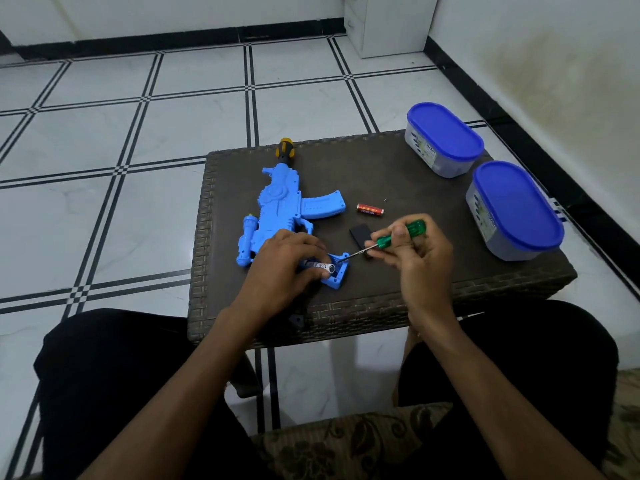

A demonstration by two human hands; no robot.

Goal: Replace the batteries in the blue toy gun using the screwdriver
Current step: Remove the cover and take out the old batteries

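Tubs (444, 140) (514, 209), 2 lidded, contents unclear; left hand (284, 261) grips battery (322, 267), right hand (420, 252) grips screwdriver (398, 235).

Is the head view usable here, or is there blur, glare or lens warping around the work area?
Head view: dim, bluish light; toy gun, screwdriver and both hands sharp enough, left hand, right hand; wide-angle bending shows in the floor tile lines; soft sheen on tiles, no harsh glare.
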